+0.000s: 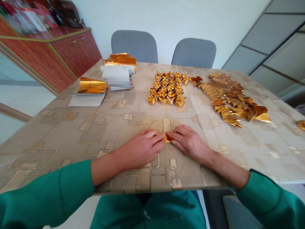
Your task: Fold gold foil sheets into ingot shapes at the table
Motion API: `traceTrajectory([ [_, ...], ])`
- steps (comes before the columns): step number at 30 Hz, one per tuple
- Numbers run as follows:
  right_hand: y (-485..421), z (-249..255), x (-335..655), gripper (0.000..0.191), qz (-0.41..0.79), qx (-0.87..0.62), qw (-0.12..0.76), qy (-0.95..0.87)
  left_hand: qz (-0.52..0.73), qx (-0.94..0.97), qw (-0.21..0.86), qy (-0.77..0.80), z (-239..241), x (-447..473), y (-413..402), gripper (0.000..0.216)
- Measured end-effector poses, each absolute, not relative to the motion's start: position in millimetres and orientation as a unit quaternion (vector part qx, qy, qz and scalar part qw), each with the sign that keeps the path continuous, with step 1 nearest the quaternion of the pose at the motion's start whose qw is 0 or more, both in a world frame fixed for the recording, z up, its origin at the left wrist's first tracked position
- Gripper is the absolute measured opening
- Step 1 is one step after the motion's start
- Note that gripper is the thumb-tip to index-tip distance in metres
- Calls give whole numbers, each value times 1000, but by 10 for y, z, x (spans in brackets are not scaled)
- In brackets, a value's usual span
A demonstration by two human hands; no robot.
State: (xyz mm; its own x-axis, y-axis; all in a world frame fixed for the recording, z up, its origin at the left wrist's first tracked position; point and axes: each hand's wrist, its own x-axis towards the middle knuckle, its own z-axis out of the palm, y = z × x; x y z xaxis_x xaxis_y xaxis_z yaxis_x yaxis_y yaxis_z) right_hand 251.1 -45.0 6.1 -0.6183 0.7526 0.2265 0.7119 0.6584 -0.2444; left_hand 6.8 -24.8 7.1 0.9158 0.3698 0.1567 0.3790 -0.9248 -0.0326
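Between my hands, low over the front of the table, is a small piece of gold foil paper (168, 139), mostly covered by fingers. My left hand (148, 146) has its fingers closed on the paper's left end. From the other side my right hand (190, 142) pinches the right end, thumb below and fingers above. Beyond them, rows of folded gold paper ingots (169, 87) stand close together. To their right, many flat folded gold pieces (228, 95) lie overlapping in a curved spread.
Stacks of paper sheets (117, 76), gold and white, stand at the back left, with a curled gold sheet (92, 86) in front. Two grey chairs (134, 46) are behind the patterned table (59, 127). A red-brown cabinet (73, 52) is at the left; another gold piece (301, 124) lies at the right edge.
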Motion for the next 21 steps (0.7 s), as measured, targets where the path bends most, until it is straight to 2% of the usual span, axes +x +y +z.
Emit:
traceTrajectory([
  [3, -472, 85, 2497, 34, 50, -415, 129, -899, -71, -980, 29, -186, 57, 51, -247, 41],
  [7, -504, 94, 2559, 34, 88, -412, 174, -890, -67, -983, 13, -170, 54, -37, -195, 53],
  [11, -502, 68, 2528, 20, 122, -445, 218, -860, -57, -983, 8, -174, 77, -46, -210, 53],
  [14, -497, 17, 2439, 7, 81, -488, 216, -842, -62, -977, 5, -205, 75, 17, -283, 57],
  [17, -490, -15, 2390, 9, 52, -506, 202, -837, -69, -971, -1, -229, 62, 81, -338, 59],
  [21, -491, 14, 2432, 6, 76, -482, 218, -845, -69, -968, -26, -238, 66, 100, -338, 55],
])
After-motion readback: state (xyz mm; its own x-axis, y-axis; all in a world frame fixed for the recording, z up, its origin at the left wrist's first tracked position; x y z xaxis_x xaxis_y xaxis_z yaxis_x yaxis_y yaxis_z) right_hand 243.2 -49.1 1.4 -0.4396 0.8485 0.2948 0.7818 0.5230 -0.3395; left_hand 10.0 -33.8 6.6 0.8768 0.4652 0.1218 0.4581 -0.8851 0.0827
